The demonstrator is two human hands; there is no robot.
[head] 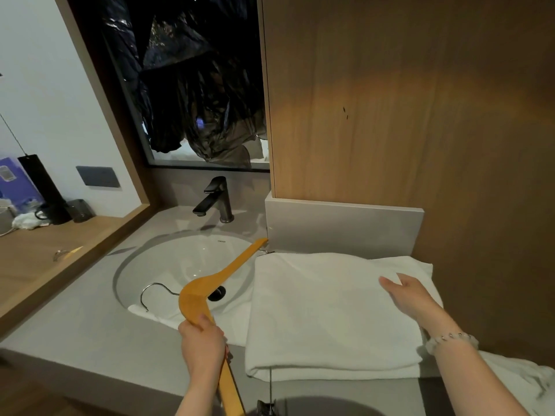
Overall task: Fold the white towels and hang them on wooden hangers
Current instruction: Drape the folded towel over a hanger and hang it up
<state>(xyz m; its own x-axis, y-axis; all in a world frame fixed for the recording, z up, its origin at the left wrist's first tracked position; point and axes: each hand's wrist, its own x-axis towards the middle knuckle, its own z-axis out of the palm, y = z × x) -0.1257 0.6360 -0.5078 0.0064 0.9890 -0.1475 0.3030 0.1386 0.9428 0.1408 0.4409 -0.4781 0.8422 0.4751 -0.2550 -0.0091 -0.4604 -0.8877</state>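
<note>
Two hands share this step, each with its own job. My left hand (202, 343) has fingers and thumb wrapped round the near arm of the wooden hanger (210, 283), holding it tilted over the white sink (180, 259) with its metal hook (156, 288) pointing left. My right hand (411, 298) is spread, fingers straight, over the far right part of the folded towel (324, 310) and pinches nothing. I cannot tell whether the palm presses the cloth or hovers just above it.

That towel lies flat on the grey counter (75, 331), just right of the basin and against the wooden wall panel (420, 115). A thin metal rod (270, 385) shows below its near edge. It may be the hanger's crossbar, though I cannot be sure.

I judge the folding done and the hanging about to start. To do it well, I would pin the stack with the right palm so the layers do not shear. Then I would bring the hanger in low from the sink side and get the towel across it at the middle, so both halves hang evenly. The cloth looks thick and heavy, so an off-centre drape would likely slide off. The hook should end free and uppermost. More white cloth (234, 322) lies at the basin's front edge, and I would keep the hanger from snagging it.
</note>
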